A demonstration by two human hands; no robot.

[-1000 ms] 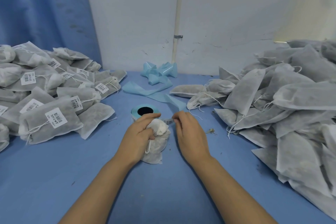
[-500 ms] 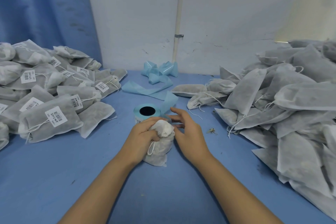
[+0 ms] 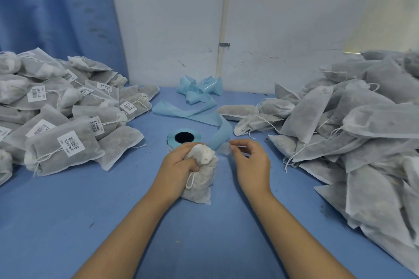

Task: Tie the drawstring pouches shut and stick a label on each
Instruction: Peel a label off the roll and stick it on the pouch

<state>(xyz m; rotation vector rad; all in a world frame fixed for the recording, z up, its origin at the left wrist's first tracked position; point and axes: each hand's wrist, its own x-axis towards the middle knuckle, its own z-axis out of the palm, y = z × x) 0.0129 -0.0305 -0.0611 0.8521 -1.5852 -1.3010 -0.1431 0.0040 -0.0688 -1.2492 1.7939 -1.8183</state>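
A grey drawstring pouch (image 3: pixel 200 179) stands on the blue table, its gathered white neck upward. My left hand (image 3: pixel 179 165) grips the pouch just below the neck, and a loop of white string hangs beneath the fingers. My right hand (image 3: pixel 249 163) hovers to the pouch's right and pinches a small pale label (image 3: pixel 224 148) between thumb and fingertips. Just behind the pouch sits the blue label roll (image 3: pixel 183 138), with its backing strip (image 3: pixel 217 133) trailing away to the right.
Labelled, tied pouches (image 3: pixel 56 120) are heaped at the left. A large heap of unlabelled pouches (image 3: pixel 351 133) fills the right side. Crumpled blue backing tape (image 3: pixel 199 90) lies by the white back wall. A blue curtain hangs at the far left.
My right hand has lifted away from the roll with a peeled label and moved right. My left hand has kept its hold on the pouch.
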